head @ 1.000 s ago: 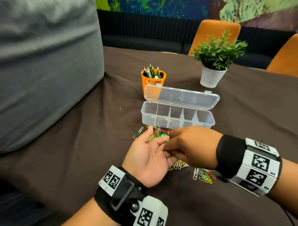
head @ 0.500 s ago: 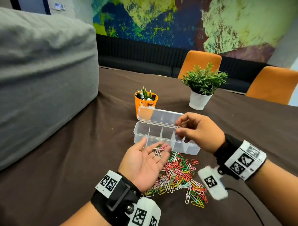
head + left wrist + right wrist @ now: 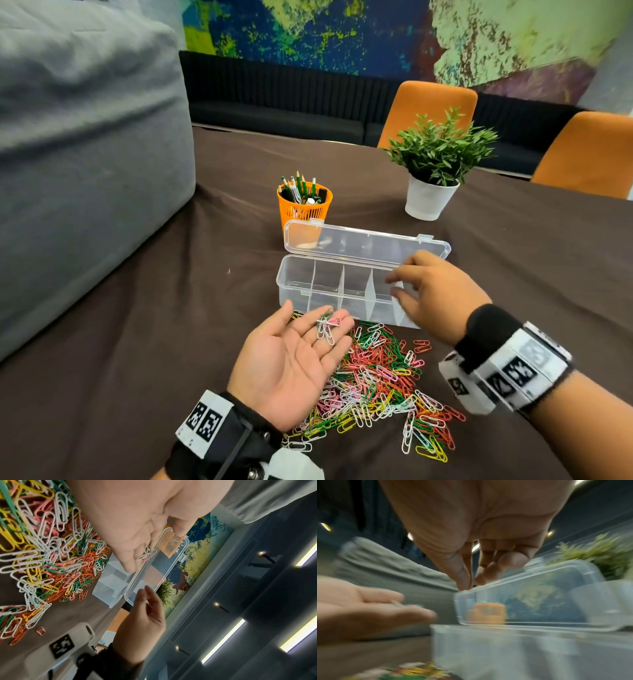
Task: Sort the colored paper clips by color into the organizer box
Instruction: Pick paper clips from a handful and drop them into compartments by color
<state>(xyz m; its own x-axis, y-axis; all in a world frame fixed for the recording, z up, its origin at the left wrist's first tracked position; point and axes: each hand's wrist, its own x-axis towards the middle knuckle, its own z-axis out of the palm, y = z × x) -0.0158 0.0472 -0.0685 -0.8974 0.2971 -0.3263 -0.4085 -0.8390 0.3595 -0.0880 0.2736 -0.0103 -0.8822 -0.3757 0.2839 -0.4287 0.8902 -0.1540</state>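
A: Item one, hands?
B: Left hand (image 3: 291, 359) flat, palm up, fingers spread, a few clips (image 3: 326, 327) lying on the fingertips. Right hand (image 3: 433, 298) over the box's right end, fingers loosely bent, nothing seen held.

A: Item two, box?
B: Clear box (image 3: 329, 291), lid up, on the bench (image 3: 137, 342).

A: Item three, clips?
B: Mixed pile (image 3: 380, 387) just before the box.

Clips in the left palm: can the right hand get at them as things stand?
Probably yes. The left hand lies palm up and flat, the clips loose on its fingers. The right hand hovers over the box close by, with nothing between them.
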